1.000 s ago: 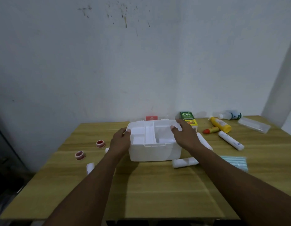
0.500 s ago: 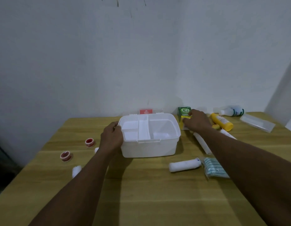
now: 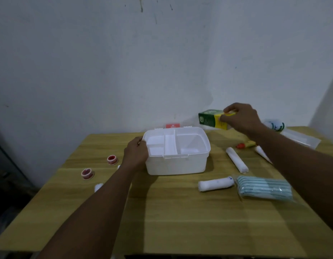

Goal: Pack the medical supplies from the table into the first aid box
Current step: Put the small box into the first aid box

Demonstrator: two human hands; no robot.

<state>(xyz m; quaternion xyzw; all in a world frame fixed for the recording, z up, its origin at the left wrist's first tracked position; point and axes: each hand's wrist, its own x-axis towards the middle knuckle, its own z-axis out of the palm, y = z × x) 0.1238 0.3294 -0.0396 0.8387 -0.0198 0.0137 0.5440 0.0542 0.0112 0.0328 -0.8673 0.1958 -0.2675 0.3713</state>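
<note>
The white first aid box (image 3: 176,165) stands open in the middle of the wooden table (image 3: 180,217), with a divided tray showing inside. My left hand (image 3: 136,153) grips its left rim. My right hand (image 3: 240,117) holds a green and yellow carton (image 3: 210,119) in the air, above and to the right of the box. Two white bandage rolls (image 3: 215,185) (image 3: 236,159) lie to the right of the box. A pack of blue striped masks (image 3: 265,189) lies beside them. Two red tape rolls (image 3: 112,159) (image 3: 87,173) sit on the left.
A small white roll (image 3: 98,186) lies left of my left forearm. At the right rear are a white bottle (image 3: 275,126), a clear plastic case (image 3: 300,140), a red-capped item (image 3: 241,145) and a white tube (image 3: 261,153). The box's red-labelled lid (image 3: 173,126) stands behind it, against the wall.
My right hand left the box rim, reached to the green carton and has lifted it off the table. My left hand stays on the box's left side.
</note>
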